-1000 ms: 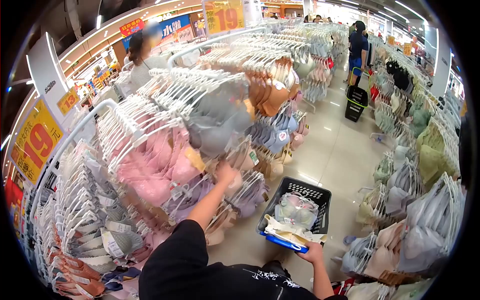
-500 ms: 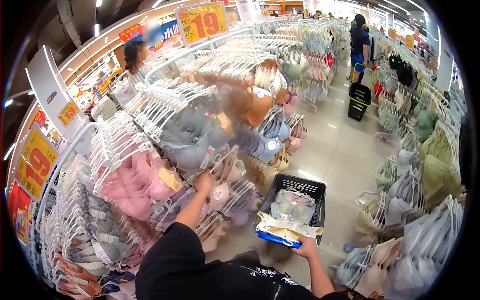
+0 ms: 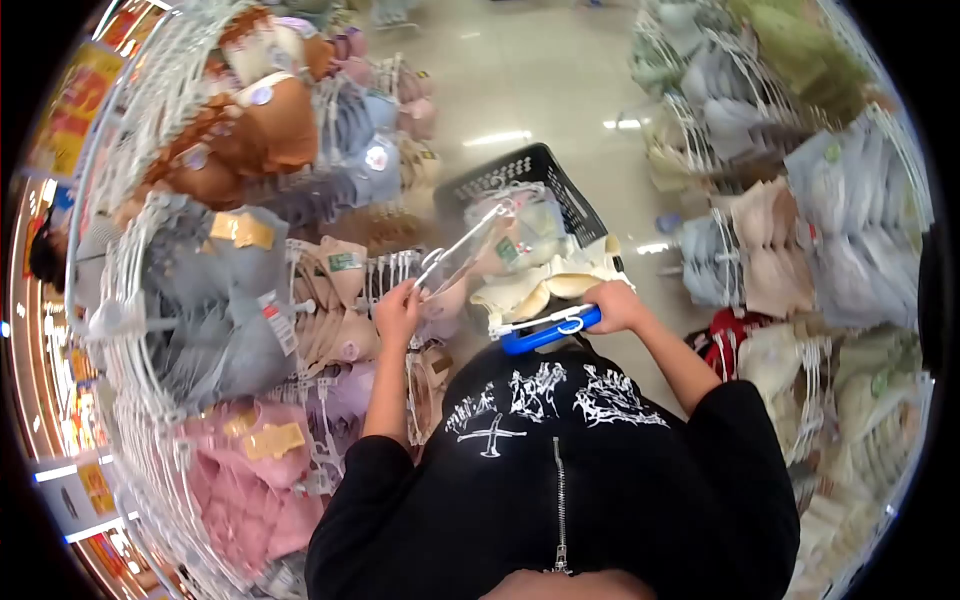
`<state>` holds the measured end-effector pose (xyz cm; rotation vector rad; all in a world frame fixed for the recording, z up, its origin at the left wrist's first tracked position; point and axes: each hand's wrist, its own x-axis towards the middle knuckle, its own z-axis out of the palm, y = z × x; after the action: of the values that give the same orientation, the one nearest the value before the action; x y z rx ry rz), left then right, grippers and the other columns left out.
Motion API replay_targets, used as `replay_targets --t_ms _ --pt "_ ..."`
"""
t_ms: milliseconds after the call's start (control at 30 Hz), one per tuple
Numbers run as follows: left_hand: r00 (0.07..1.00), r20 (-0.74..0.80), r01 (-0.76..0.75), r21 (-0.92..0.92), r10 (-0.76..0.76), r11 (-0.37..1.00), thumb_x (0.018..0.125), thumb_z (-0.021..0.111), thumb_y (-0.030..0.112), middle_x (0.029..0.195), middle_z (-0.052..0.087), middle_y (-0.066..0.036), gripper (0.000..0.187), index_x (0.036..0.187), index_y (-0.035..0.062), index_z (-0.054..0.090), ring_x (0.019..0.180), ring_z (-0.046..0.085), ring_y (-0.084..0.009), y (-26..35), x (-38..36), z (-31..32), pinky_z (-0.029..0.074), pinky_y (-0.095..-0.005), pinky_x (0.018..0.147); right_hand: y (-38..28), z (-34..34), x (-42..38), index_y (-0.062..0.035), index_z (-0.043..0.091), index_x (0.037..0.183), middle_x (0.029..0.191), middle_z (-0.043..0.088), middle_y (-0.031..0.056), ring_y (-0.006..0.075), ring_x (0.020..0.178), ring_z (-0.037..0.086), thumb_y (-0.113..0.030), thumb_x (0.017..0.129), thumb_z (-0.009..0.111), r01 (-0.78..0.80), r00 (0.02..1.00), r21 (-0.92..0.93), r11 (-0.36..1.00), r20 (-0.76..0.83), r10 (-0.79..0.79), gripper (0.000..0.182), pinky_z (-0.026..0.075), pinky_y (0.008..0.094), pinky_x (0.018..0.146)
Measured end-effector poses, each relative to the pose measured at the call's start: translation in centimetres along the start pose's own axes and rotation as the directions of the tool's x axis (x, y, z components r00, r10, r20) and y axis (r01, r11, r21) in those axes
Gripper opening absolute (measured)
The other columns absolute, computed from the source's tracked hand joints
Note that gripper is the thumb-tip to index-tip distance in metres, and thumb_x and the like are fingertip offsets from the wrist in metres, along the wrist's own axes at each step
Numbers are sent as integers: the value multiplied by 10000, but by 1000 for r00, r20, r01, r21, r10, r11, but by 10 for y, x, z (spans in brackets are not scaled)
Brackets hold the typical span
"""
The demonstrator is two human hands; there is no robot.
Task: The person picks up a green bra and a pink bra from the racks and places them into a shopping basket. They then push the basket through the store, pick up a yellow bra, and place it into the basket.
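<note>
My left hand (image 3: 398,312) is closed on one end of a white hanger (image 3: 462,243), whose other end reaches over the black basket (image 3: 572,200). A pale pink bra in clear wrapping (image 3: 485,265), blurred, hangs by that hanger at the basket's left side. My right hand (image 3: 612,306) grips the blue basket handle (image 3: 540,335). A cream bra (image 3: 550,280) on a hanger lies against the handle, at the near side of the basket. Behind it, a wrapped bra (image 3: 530,220) rests in the basket.
Racks on the left hold grey bras (image 3: 215,300), pink bras (image 3: 255,470) and brown bras (image 3: 280,120). More racks with light-coloured bras (image 3: 775,245) line the right side. Shiny floor (image 3: 500,90) runs between them. A person (image 3: 48,250) is at the far left edge.
The view has tilted down. My left hand has moved from the rack towards the basket and now holds a hanger with a wrapped bra. My right hand stays on the handle.
</note>
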<state>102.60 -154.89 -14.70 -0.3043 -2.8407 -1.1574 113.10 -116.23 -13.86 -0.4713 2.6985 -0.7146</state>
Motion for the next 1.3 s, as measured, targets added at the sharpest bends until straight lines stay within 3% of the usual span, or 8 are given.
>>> replay_targets --t_ms 233,433,600,867,1033,1167,1200,1300 --pt "935 210 -237 -226 285 945 751 613 178 676 608 -89 148 873 109 661 566 577 -231 16 54 51 447 -317 522 -17 -13 4 -96 518 591 641 557 100 311 645 562 -358 513 662 -71 996 17 997 54 70 309 436 413 571" --pt "881 292 -325 -201 373 924 753 603 219 699 617 -86 144 842 120 658 609 592 -253 15 86 90 453 -354 536 -22 -13 3 -95 491 632 669 519 71 282 694 532 -280 510 668 -35 999 18 999 -25 36 284 412 389 606" --pt "911 220 -334 -101 349 937 754 591 211 788 641 -98 151 855 123 663 721 612 -270 16 98 104 484 -360 618 -42 -28 2 -106 518 710 757 510 29 226 768 509 -274 509 720 -19 986 -22 1000 -166 15 331 376 338 675" --pt "916 367 -156 -42 160 987 764 572 249 749 626 -125 191 918 157 640 716 603 -312 -33 91 152 467 -409 626 -66 -65 -12 -101 532 638 642 504 0 206 660 509 -190 535 723 -113 929 37 993 -350 119 235 366 318 637" --pt "846 495 -138 -158 199 978 760 572 271 714 620 -121 217 939 169 639 689 601 -307 -28 77 145 464 -401 629 -95 -121 -31 -67 558 624 563 461 23 197 551 433 -315 606 713 -105 827 -4 994 -556 86 292 311 306 560" --pt "861 462 -109 -238 211 965 776 564 240 824 629 -123 213 935 118 636 736 601 -296 -30 86 157 465 -379 667 -109 -140 -37 -55 577 643 582 489 12 189 550 427 -267 539 738 -69 728 -51 996 -686 15 287 301 309 558" --pt "843 482 -114 -270 237 956 757 580 206 970 605 -136 255 985 97 616 872 573 -299 -33 92 162 445 -365 760 -113 -143 -35 -53 581 649 574 482 9 181 540 413 -271 540 741 -76 717 -51 996 -697 19 291 296 310 565" --pt "865 283 -367 -209 415 907 688 610 153 1123 524 -138 393 1075 103 561 1065 462 -324 -53 102 190 370 -400 892 -120 -147 -31 -56 581 645 565 471 6 179 533 398 -280 534 740 -85 721 -56 995 -692 23 297 292 309 570"
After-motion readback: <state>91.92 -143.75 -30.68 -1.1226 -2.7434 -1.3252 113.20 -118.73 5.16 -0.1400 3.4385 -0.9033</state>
